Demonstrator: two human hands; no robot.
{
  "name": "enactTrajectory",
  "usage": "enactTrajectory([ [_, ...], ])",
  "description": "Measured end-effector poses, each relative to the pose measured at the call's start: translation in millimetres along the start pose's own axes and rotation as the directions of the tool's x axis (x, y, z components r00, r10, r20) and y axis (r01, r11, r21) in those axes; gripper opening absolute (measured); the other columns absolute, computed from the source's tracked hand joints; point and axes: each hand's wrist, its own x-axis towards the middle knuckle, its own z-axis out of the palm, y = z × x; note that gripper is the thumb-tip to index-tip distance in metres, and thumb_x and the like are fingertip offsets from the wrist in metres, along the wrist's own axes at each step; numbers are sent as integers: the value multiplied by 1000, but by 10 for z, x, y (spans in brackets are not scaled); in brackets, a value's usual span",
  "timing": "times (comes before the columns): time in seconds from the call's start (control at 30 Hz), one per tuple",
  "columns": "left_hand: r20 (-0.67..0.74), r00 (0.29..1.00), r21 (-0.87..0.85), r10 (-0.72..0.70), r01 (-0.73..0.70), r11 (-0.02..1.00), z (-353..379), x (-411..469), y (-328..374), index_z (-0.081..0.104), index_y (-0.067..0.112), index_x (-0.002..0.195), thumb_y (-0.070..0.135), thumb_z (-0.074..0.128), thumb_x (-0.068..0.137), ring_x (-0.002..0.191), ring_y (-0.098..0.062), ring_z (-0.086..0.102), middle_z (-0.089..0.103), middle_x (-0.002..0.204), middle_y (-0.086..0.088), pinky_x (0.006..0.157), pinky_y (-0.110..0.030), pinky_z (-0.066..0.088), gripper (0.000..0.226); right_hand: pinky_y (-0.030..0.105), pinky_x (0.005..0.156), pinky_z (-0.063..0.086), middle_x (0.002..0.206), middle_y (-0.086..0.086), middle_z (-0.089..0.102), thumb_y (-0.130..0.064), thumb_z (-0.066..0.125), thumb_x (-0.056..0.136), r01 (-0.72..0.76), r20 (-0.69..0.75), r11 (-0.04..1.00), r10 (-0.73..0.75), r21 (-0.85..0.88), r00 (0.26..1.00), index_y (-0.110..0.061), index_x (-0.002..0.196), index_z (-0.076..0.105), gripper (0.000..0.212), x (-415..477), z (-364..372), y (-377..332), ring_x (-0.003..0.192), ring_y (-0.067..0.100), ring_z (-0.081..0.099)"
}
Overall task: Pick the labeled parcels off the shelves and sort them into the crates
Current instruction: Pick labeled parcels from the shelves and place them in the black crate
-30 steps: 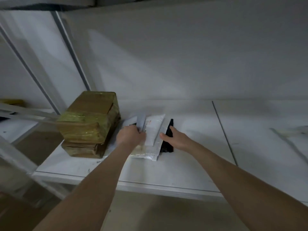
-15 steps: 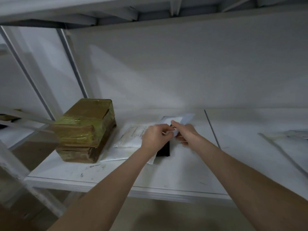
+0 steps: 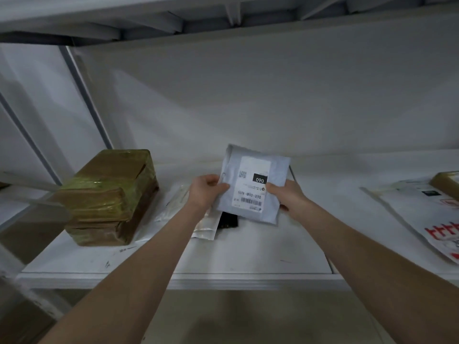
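A small grey mailer parcel (image 3: 253,184) with a white shipping label, upside down to me, is raised above the white shelf (image 3: 248,254). My left hand (image 3: 205,192) grips its left edge and my right hand (image 3: 285,194) grips its right edge. Under it on the shelf lie a flat white padded parcel (image 3: 203,225) and a small black parcel (image 3: 227,220), partly hidden by my hands and the raised mailer. No crate is in view.
A brown box wrapped in yellowish tape (image 3: 109,197) stands at the shelf's left end. A large white mailer with red print (image 3: 427,219) and a brown box corner (image 3: 447,182) lie at the right. The shelf above (image 3: 223,18) hangs low overhead.
Both hands have taken the grey mailer from the pile and lifted it off the shelf, turning its label toward me. The view has shifted upward.
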Motion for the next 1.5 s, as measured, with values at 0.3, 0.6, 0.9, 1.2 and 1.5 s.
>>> enactTrajectory([
  [0.3,63,862,229,503,-503,834,364,35,287,63,37,62,-7,66,72,89,-20,66,69,84,9,87,-31,48,45,21,51,46,73,8,61,-36,63,91,-139,-81,937,174,320,981,-12,85,58,26,-204,-675,-351,58,17,60],
  [0.6,415,890,580,187,-417,700,950,-214,-128,60,16,128,3,51,88,126,-25,49,52,136,-11,102,-24,35,42,41,89,53,105,16,63,-3,61,81,-139,-359,868,-48,-477,932,-6,105,62,24,-311,-873,257,101,34,62],
  [0.9,623,778,641,-77,-451,621,1615,-508,-122,35,17,146,9,49,92,127,-29,46,45,143,-14,104,-34,38,57,37,103,39,139,7,43,-25,43,98,147,85,357,-185,-922,979,-25,139,44,41,-289,-778,579,126,29,40],
  [1.2,401,900,645,172,-410,644,1281,-368,-157,41,14,141,2,41,92,132,-22,41,36,146,-8,106,-32,37,50,41,100,41,137,6,43,-51,47,91,56,46,227,-49,-972,998,-31,137,46,50,-263,-811,684,121,31,48],
  [1.5,188,922,821,338,-337,461,459,-263,-182,29,15,146,27,55,88,135,-28,35,29,148,-11,108,-36,33,64,39,100,39,135,14,42,-36,46,95,101,30,226,-295,-969,955,-15,134,46,44,-171,-460,426,124,33,41],
])
